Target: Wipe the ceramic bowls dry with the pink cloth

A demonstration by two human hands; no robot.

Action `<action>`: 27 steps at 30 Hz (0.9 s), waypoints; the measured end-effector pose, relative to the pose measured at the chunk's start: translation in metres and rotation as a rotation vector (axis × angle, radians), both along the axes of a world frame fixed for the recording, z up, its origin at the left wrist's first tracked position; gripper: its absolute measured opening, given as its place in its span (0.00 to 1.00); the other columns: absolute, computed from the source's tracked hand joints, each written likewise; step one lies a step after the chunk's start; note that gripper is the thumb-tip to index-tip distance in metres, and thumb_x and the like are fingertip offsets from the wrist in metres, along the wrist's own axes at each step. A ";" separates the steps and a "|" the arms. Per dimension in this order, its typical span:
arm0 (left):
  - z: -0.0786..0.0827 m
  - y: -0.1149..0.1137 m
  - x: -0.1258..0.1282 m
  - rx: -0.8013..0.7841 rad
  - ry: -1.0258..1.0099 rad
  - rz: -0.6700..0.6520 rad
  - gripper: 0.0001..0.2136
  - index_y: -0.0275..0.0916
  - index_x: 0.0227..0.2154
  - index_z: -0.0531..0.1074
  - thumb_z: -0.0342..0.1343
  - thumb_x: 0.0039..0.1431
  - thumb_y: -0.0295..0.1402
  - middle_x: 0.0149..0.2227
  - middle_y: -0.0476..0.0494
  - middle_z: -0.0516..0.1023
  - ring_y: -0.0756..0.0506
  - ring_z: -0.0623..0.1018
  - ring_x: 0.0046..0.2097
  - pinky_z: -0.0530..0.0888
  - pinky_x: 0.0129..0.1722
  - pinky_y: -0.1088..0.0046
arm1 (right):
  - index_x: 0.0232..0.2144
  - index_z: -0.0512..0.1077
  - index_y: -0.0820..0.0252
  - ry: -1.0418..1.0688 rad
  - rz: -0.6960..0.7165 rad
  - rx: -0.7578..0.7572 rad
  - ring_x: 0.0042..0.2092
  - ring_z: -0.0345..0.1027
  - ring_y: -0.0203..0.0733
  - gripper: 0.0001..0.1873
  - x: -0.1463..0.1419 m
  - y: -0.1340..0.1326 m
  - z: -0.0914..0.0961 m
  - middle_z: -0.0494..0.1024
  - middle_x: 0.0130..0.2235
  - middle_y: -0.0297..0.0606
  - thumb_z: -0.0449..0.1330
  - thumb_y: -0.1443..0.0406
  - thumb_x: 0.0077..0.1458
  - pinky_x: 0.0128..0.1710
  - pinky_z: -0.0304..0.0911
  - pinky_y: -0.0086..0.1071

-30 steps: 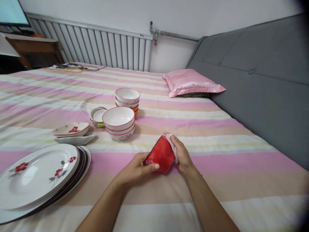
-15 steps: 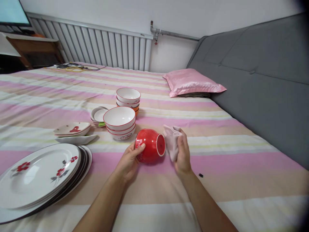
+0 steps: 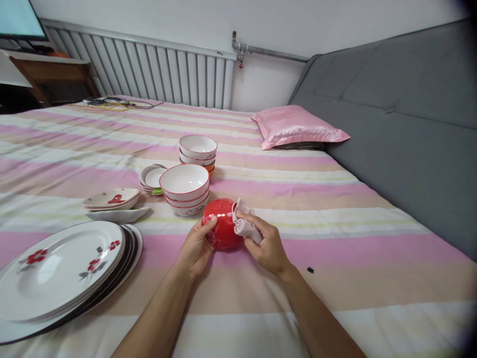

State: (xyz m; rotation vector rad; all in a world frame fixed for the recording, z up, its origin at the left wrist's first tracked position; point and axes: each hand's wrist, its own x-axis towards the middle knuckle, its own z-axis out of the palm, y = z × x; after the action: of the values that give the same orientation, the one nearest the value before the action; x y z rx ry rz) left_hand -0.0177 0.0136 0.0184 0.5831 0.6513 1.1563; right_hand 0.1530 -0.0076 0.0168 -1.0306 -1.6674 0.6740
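Observation:
A red bowl [image 3: 221, 224] lies on its side just above the striped bed sheet [image 3: 335, 238], its round outer wall facing me. My left hand [image 3: 194, 247] grips it from the left, thumb on its wall. My right hand [image 3: 265, 244] is closed on a bunched pale pink cloth [image 3: 243, 224] and presses it against the bowl's right side. The bowl's opening is hidden behind the cloth.
Two stacks of white red-rimmed bowls [image 3: 184, 187] [image 3: 198, 150] stand just beyond the hands. Small saucers [image 3: 151, 177], flat dishes [image 3: 111, 200] and a stack of large flowered plates [image 3: 59, 271] lie at the left. A pink pillow [image 3: 296, 128] and a grey headboard [image 3: 402, 124] are at the right.
The red bowl has turned and moved a little left and away. My right hand, which had come off it with the cloth, has brought the cloth back against the bowl.

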 end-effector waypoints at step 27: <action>-0.008 -0.011 0.004 0.911 1.236 -0.109 0.08 0.39 0.31 0.73 0.51 0.61 0.34 0.29 0.45 0.76 0.46 0.72 0.32 0.63 0.33 0.73 | 0.36 0.75 0.58 1.102 -0.055 -0.787 0.40 0.73 0.44 0.13 0.010 0.017 0.003 0.80 0.38 0.37 0.60 0.57 0.51 0.37 0.68 0.35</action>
State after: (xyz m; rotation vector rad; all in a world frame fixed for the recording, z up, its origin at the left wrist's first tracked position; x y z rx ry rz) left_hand -0.0140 0.0028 0.0104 2.1639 1.0725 0.8458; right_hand 0.1628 0.0096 0.0199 -0.9126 -0.3870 1.5646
